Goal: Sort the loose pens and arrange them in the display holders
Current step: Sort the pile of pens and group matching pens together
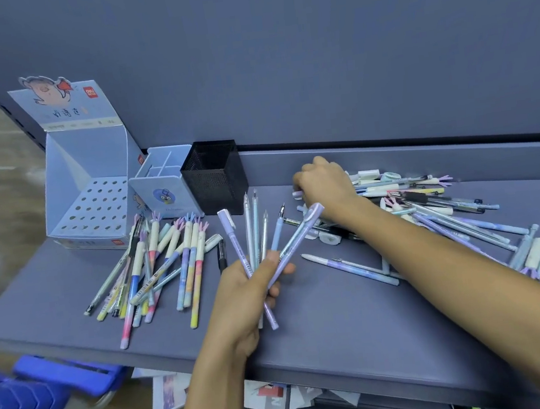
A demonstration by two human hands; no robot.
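Note:
My left hand (248,284) grips a fanned bundle of slim pale blue and lilac pens (258,235) above the shelf's middle. My right hand (323,182) reaches into the far side of a loose pile of pens (446,215) on the right, knuckles up and fingers curled down among caps; what they hold is hidden. A sorted heap of pastel pens with antler-shaped caps (164,262) lies at the left. Behind it stand a light blue perforated display box (92,203), a light blue divided holder (163,185) and a black mesh cup (215,176).
The pens lie on a grey-blue shelf (324,325) with a raised back wall. A blue plastic crate (32,392) sits below the left front edge. Papers and packaging lie on the floor under the shelf.

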